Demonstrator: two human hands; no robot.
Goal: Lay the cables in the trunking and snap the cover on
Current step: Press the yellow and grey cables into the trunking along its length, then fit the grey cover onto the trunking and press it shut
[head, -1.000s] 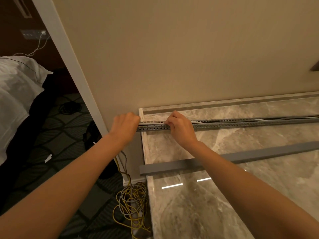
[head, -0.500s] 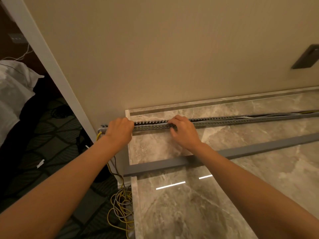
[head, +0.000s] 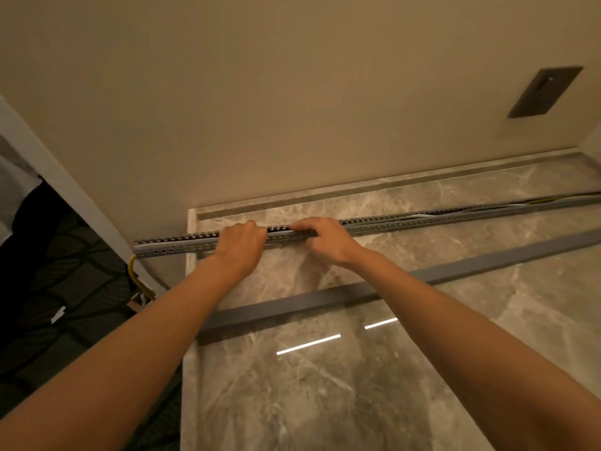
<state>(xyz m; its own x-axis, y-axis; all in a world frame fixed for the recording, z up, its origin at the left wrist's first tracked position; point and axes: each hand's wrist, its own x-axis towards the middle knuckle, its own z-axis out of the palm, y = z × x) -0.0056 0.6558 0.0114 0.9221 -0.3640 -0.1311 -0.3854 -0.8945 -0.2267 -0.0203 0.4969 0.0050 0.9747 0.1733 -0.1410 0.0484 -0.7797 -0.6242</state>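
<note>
While the cover lies loose on the tabletop, left grip and right grip each curl round the trunking, holding it.

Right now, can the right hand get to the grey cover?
Probably yes. The cover lies on the marble top just nearer than the trunking, under the right forearm, nothing on it. The right hand must first let go of the trunking.

The trunking and cover run off the right edge; its cables blur together.
</note>
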